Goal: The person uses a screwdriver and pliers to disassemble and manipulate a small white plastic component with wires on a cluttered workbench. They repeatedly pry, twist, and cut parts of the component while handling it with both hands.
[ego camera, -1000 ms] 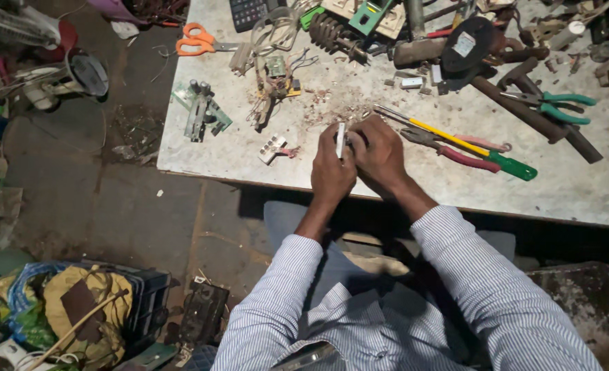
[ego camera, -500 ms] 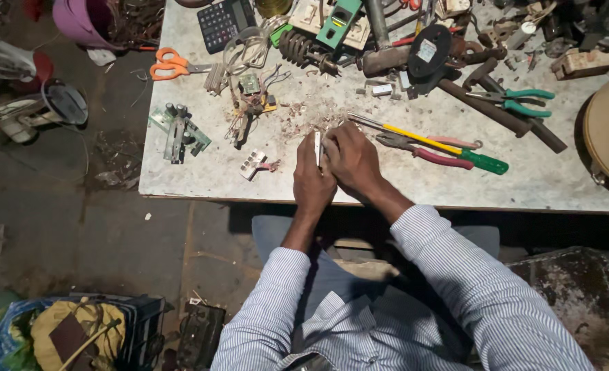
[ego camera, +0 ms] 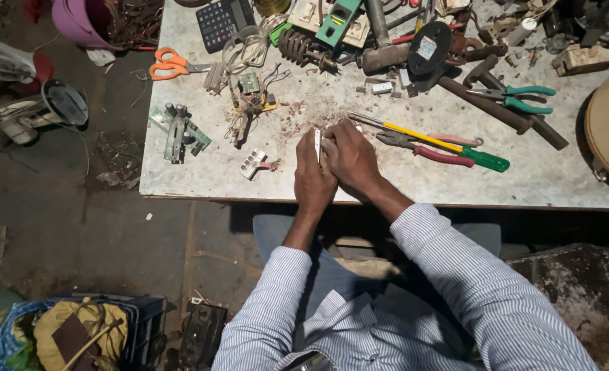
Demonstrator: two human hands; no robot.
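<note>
The pale stone-like surface (ego camera: 545,178) looks matt, stained and dusty, the screwdriver (ego camera: 431,141) has a glossy yellow and green plastic grip, the scissors (ego camera: 170,65) have smooth orange plastic handles, and the sleeves (ego camera: 483,288) are striped cloth.

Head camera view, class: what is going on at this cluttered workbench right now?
A person in a striped shirt sits at a pale stone-topped workbench. Both hands meet near its front edge: the left hand and right hand together pinch a small flat white plastic piece, held upright between them. Just right of them lie a yellow-handled screwdriver and red-handled pliers. Orange-handled scissors and a small green circuit board lie to the left, untouched.
</note>
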